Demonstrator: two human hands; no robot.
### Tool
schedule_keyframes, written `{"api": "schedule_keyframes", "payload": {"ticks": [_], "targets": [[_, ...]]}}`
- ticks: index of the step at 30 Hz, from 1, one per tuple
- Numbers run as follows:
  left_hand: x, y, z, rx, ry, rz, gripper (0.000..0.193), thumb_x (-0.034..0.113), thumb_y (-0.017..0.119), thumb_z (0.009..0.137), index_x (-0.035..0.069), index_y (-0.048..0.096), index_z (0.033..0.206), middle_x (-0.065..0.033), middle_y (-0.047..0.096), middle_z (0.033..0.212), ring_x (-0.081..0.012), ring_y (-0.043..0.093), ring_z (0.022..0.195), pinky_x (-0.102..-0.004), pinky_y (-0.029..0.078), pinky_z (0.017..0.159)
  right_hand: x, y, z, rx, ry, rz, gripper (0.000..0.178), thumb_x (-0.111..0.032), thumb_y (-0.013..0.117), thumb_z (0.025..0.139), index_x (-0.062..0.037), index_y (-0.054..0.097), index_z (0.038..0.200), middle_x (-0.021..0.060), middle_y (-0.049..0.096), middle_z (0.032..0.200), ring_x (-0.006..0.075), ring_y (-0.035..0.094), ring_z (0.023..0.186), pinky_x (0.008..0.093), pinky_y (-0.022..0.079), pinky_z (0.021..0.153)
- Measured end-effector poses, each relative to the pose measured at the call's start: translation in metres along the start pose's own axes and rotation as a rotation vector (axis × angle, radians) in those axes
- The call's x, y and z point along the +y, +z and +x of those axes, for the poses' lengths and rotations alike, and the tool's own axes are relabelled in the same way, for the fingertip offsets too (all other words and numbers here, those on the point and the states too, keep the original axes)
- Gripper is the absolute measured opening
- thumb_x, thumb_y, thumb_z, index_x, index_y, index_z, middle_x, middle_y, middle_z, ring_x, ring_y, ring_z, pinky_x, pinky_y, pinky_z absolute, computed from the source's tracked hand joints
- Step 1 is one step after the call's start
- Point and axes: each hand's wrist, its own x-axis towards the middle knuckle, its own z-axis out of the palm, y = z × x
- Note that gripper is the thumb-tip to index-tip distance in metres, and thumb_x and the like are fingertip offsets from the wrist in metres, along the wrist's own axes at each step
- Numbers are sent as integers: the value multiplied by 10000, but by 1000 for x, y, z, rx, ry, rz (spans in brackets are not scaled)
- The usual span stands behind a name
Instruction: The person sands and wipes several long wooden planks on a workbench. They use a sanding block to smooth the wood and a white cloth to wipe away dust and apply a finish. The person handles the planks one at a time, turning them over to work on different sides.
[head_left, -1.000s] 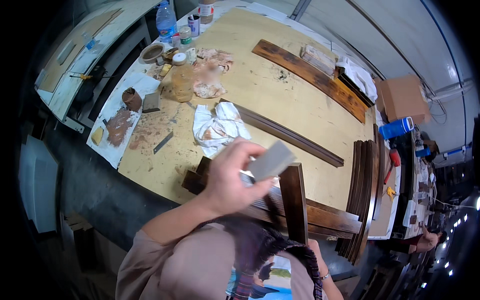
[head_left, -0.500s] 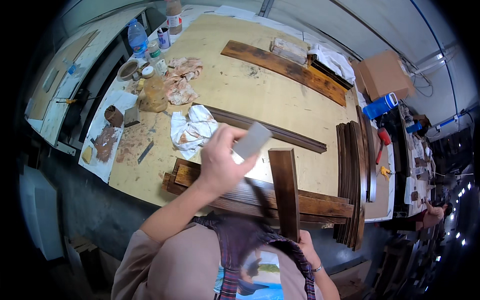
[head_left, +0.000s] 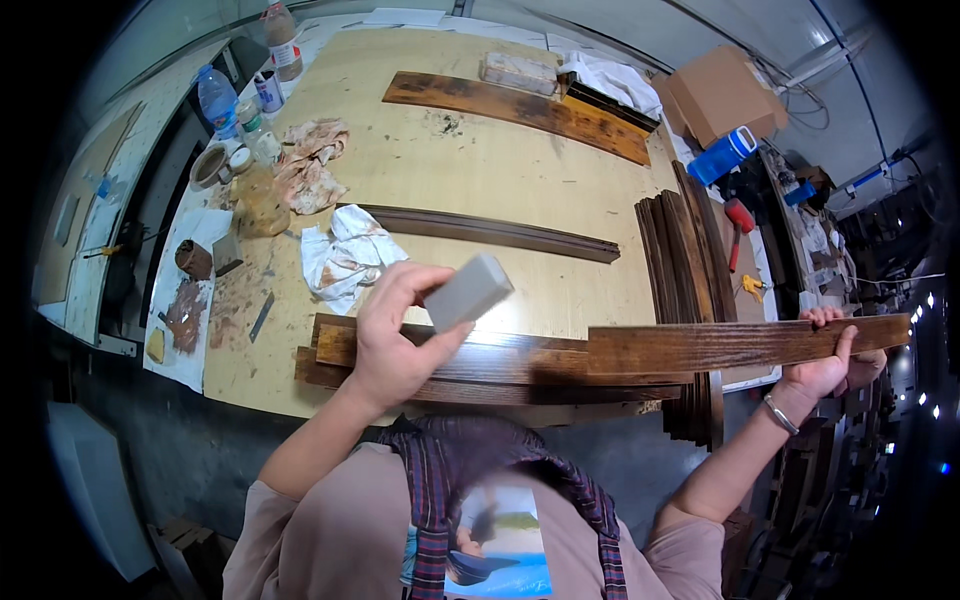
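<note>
My left hand is closed round a grey sanding block, gripped by its side between thumb and fingers above the near part of the table. Out to the right, my right hand grips a dark brown stained wooden board near its right end. The board lies level, its left end over the stacked stained boards along the table's near edge. Just beyond my left hand lies a crumpled white cloth with brown stains. A dark grooved strip rests behind it.
Bottles, a stained rag and a brown-coated pot stand at the left. More dark boards are stacked at the right, beside a red mallet and a blue jug. A wide stained board lies at the back.
The board in my right hand has swung from upright to level, and that hand has moved up and outward to the right. My left hand has shifted slightly left with the sanding block.
</note>
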Motion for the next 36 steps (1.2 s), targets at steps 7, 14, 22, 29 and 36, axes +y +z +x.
{"api": "schedule_keyframes", "payload": {"ticks": [7,14,22,29,36], "targets": [[16,6,-5,-80,254,-15,454,89,798,682,9,618,1091,-122,627,990,-247,596,858,-329,488,745,76,-14,-4,170,122,154,353,-373,463,1001,-27,480,934,84,447,826,210,472,767,380,438,776],[-2,10,8,72,254,171,435,50,784,642,16,620,1043,-117,639,947,-258,594,822,-338,480,707,110,-2,-8,189,179,158,346,-378,441,1003,-43,482,929,78,478,828,210,488,770,398,430,808],[-9,6,12,75,197,253,410,43,773,671,15,623,1052,-130,629,1016,-258,600,858,-333,489,754,122,-2,-15,185,189,209,352,-353,419,1019,-8,468,966,105,469,859,225,485,788,382,460,794],[-11,5,6,137,-425,-706,404,41,702,838,-54,548,1200,-92,605,1100,-122,566,984,-279,497,845,128,11,-10,377,136,166,398,-420,606,933,-27,591,997,118,586,883,243,577,844,394,532,829],[-12,1,0,121,-447,-724,408,29,692,843,-70,535,1206,-106,596,1114,-130,554,1026,-273,490,875,138,15,-7,554,115,166,474,-470,668,875,-4,599,932,64,583,757,195,565,699,340,524,727]]}}
